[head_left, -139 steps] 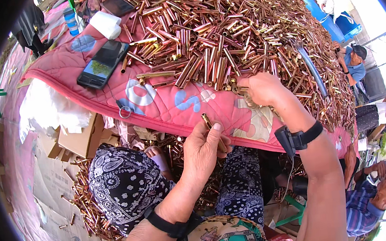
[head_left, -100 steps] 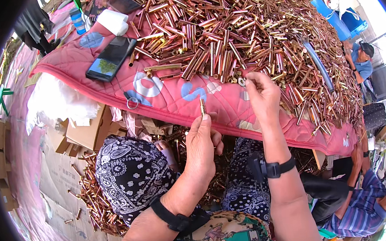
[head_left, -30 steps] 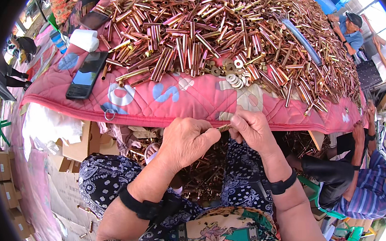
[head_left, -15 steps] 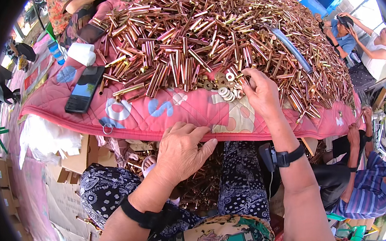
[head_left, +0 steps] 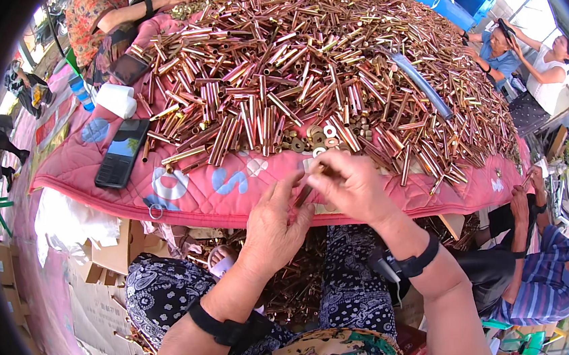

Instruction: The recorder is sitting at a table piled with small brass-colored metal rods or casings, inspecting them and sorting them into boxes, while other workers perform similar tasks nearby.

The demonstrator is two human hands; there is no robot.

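Observation:
My left hand (head_left: 276,224) is closed around a short reddish-brown metal tube (head_left: 303,195), which juts up between its thumb and fingers. Just above the tube's top end, my right hand (head_left: 356,186) is pinched together; a small brassy glint shows at its fingertips, too blurred to name. Both hands are over the near edge of the pink quilted cover (head_left: 199,202). Beyond them lies a small group of flat washers (head_left: 330,131), some silvery, some dull brass. A great heap of coppery metal tubes (head_left: 249,79) spreads behind.
A black phone (head_left: 122,154) and a white roll (head_left: 116,101) lie at the left of the heap. A blue curved strip (head_left: 422,84) rests on the tubes. Other people sit at the far left and right. Cardboard boxes (head_left: 120,246) stand below the cover's left edge.
My right hand has come back from the washers toward my left hand, its fingers now pinched by the tube. My left hand has turned up slightly, and the tube now shows in it.

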